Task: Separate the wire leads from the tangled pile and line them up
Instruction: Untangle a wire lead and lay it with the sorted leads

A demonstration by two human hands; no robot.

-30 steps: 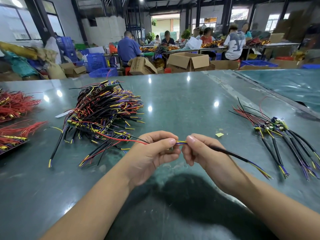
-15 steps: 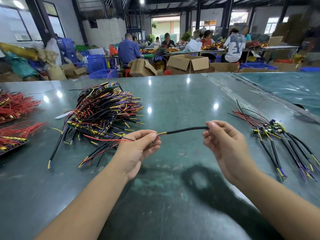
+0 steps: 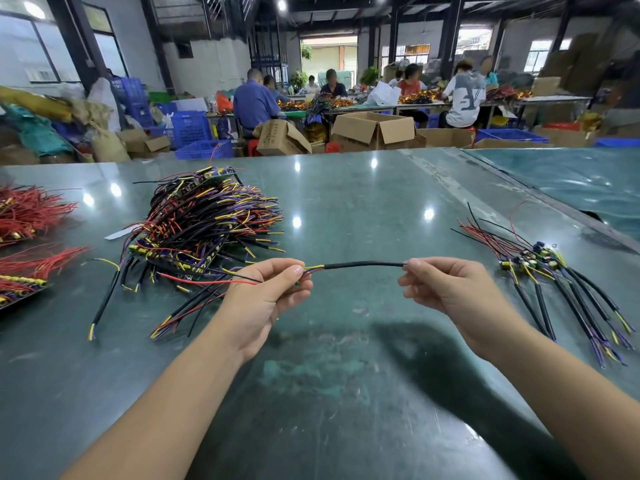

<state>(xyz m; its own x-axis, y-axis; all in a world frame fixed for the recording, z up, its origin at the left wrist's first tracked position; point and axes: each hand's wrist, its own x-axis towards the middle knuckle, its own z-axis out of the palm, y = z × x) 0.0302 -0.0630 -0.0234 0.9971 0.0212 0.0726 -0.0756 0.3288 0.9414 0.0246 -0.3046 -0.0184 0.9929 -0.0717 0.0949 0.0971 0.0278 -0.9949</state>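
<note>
One black wire lead point(image 3: 363, 264) pinched betw. L hand point(image 3: 266, 296) & R hand point(image 3: 446, 289), above table point(image 3: 346, 202).

The one camera sits on my head, looking forward and down over the green tabletop point(image 3: 346, 209). My forearms reach in close from below. Beyond, the workshop stretches away, wide-angle.

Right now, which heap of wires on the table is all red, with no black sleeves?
The red wire bundles at the far left edge. The tangled pile beside them mixes black, yellow, purple and red; the lined-up leads on the right have black sleeves.
</note>
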